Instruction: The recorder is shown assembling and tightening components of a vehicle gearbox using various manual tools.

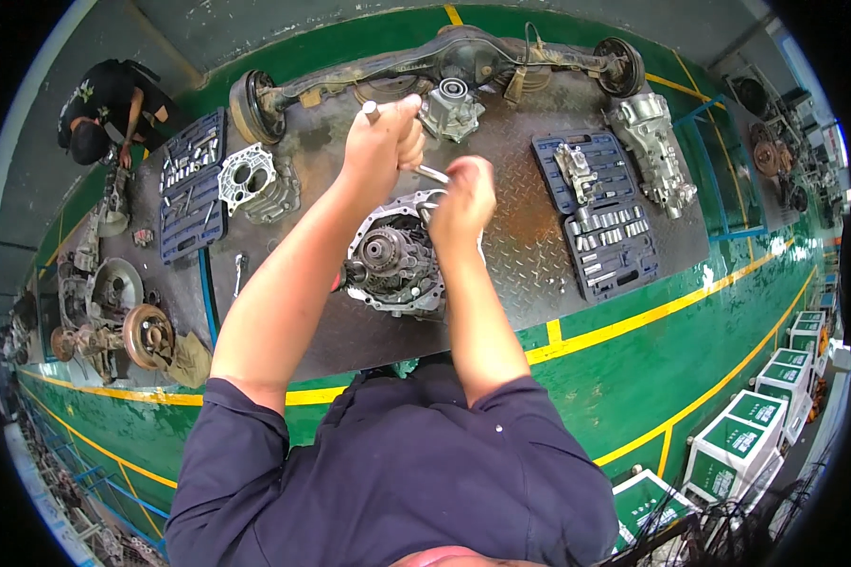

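Observation:
My left hand (383,146) is closed in a fist round a slim metal bar (432,174), whose upper end sticks out above the thumb. The bar slants down to the right and reaches my right hand (465,203). That hand is curled and slightly blurred, and what sits inside its fingers is hidden. Beside its fingers shows a small curved metal piece (426,206). Both hands are over the far side of an opened gearbox housing (394,269), with gears and a shaft exposed inside. My forearms partly cover the housing.
Socket sets in blue cases (607,248) (167,231) lie at right and left. A pale housing (249,180), a smaller metal casing (452,115) and a long gearbox (654,151) surround the work. An axle (388,73) spans the far edge. Another person (104,109) bends over parts at far left.

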A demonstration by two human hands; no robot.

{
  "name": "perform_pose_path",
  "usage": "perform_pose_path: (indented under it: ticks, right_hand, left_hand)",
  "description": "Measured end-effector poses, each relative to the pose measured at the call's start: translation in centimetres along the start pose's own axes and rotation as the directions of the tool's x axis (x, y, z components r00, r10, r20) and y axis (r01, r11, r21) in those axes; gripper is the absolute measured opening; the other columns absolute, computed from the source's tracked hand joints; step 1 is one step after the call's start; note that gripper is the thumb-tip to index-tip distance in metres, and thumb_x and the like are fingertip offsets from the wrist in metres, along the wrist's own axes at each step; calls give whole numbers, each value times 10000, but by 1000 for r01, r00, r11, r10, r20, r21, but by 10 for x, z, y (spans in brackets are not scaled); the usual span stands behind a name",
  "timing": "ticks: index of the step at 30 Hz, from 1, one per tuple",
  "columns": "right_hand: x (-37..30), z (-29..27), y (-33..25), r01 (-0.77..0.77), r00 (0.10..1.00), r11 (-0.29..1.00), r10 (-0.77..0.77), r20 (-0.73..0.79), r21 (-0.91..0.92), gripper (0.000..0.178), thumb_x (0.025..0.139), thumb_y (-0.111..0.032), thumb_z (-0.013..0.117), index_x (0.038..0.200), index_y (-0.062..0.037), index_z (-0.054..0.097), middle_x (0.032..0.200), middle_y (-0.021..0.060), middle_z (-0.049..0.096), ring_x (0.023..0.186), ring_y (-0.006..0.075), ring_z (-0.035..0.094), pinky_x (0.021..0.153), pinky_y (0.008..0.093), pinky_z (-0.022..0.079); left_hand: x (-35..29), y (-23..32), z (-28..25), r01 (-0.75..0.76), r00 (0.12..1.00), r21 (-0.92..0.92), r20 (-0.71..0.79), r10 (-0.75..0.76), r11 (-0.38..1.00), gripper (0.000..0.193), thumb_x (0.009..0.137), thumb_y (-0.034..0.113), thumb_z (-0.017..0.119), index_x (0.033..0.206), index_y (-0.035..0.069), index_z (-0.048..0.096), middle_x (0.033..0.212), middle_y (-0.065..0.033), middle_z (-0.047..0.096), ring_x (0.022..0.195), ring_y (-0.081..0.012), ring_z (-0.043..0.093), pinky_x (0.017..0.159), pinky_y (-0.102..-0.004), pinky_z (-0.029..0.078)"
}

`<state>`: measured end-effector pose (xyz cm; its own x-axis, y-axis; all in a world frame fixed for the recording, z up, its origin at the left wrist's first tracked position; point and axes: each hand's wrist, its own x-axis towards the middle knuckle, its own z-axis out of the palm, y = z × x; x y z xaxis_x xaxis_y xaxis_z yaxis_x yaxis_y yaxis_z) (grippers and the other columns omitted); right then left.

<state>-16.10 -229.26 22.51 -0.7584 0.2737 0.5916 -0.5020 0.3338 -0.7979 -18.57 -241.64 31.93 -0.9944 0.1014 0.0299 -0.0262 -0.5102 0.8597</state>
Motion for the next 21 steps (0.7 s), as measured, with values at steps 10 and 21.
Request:
perform_pose_path:
  ticks: [10, 21]
  right_hand:
    - [5, 0, 12, -39, 992, 999, 39, 120, -7, 377, 999, -232, 383, 737, -17, 546, 701, 168, 542, 687, 346, 554, 638, 434, 440]
    - [-30, -49, -33, 500, 663, 849, -503, -554, -172, 505, 900, -462, 454, 1096, 1, 502, 1108, 190, 521, 1011, 350, 552, 909, 446, 467]
  left_hand:
    - [9, 33, -2, -43, 995, 18, 90, 41, 999, 489, 1031, 236, 402, 569, 157, 264, 491, 44, 235, 424, -88, 182, 427, -284, 176]
    - [4, 30, -9, -110, 993, 62, -31, 112, 992, 490, 1023, 239, 439, 570, 150, 273, 486, 41, 231, 416, -88, 186, 415, -288, 161]
